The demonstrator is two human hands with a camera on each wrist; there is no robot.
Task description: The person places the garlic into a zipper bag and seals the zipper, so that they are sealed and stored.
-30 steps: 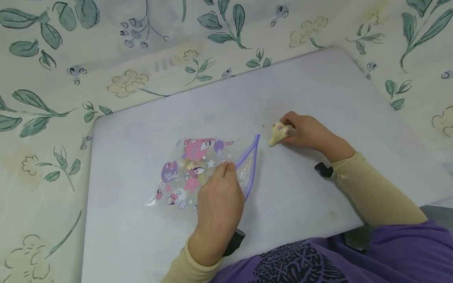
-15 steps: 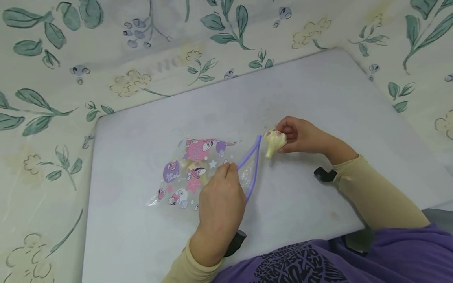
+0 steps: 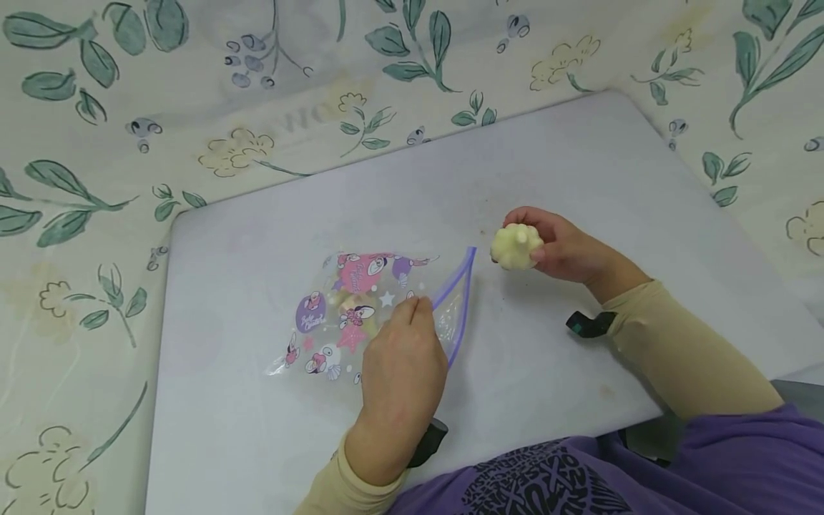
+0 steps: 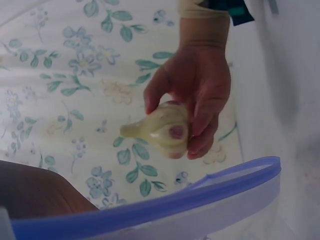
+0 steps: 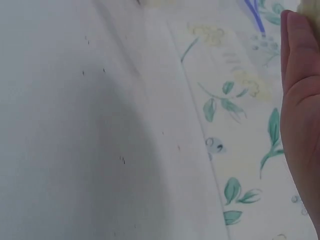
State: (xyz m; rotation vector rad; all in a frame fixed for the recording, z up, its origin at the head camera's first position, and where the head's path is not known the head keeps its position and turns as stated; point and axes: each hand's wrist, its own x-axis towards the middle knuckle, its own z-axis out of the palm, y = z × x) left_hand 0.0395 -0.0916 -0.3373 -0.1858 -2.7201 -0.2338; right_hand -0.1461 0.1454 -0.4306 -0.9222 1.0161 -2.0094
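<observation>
A pale yellow garlic bulb is pinched between the thumb and fingers of my right hand, above the table and just right of the bag's mouth. In the left wrist view the garlic bulb shows its stem and a reddish-brown patch. My left hand pinches the rim of a clear zip bag printed with pink and purple cartoon figures. Its purple zip edge stands apart on the right side. Something pale yellowish shows through the bag's film; its kind is unclear.
The bag lies on a white table with rounded corners. Behind it hangs a leaf-and-flower patterned cloth. Small dark specks dot the tabletop in the right wrist view. A person's purple shirt borders the near edge.
My right hand first brought the garlic bulb left toward the bag's mouth, then drew it slightly back right and turned it, so its stem end faces up. My left hand stays on the bag.
</observation>
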